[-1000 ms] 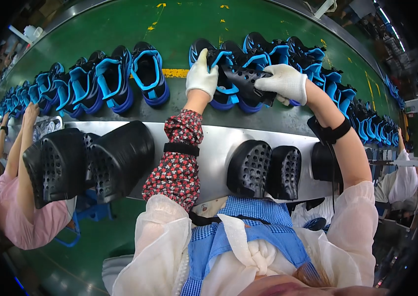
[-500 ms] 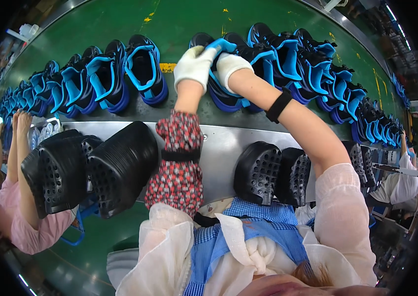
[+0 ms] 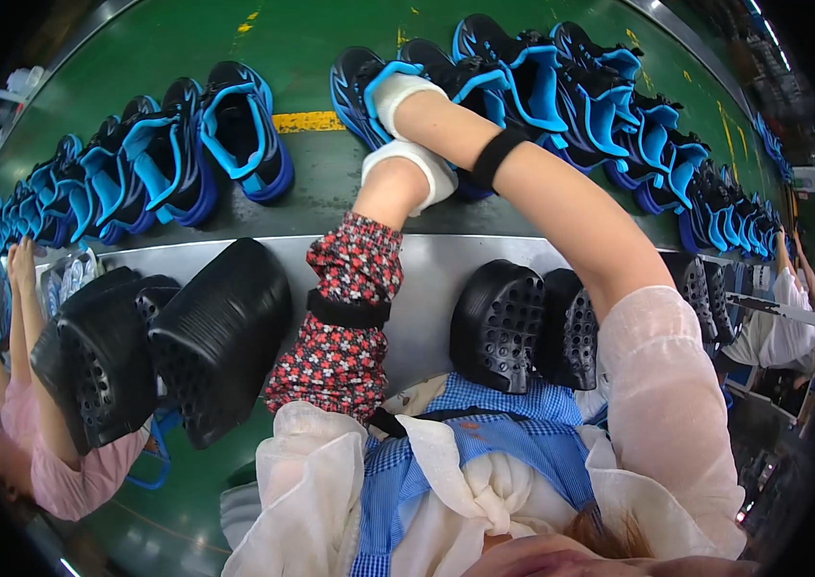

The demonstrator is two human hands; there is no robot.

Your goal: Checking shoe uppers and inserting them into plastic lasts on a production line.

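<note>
Both my hands wear white gloves and work at one black sneaker with a bright blue lining (image 3: 354, 88). My right hand (image 3: 402, 98) reaches over the shoe's collar into its opening. Its fingers are hidden in there. Lower down, my left hand (image 3: 412, 165) is closed around the heel end, palm side out of sight. My right forearm crosses above the left hand and covers part of the shoe. Close on the right stands another such sneaker (image 3: 432, 65).
More sneakers (image 3: 246, 135) line the green table (image 3: 321, 178) on both sides. Black perforated shoe-shaped forms (image 3: 220, 332) hang along the metal edge (image 3: 427, 279), left and right of my arms. Another person's arms (image 3: 28, 308) work at the far left; someone in white (image 3: 780, 332) is at the right.
My right hand has moved left into the shoe's opening. The left hand has dropped from the collar to the heel. The sneaker has shifted left and its blue collar now shows.
</note>
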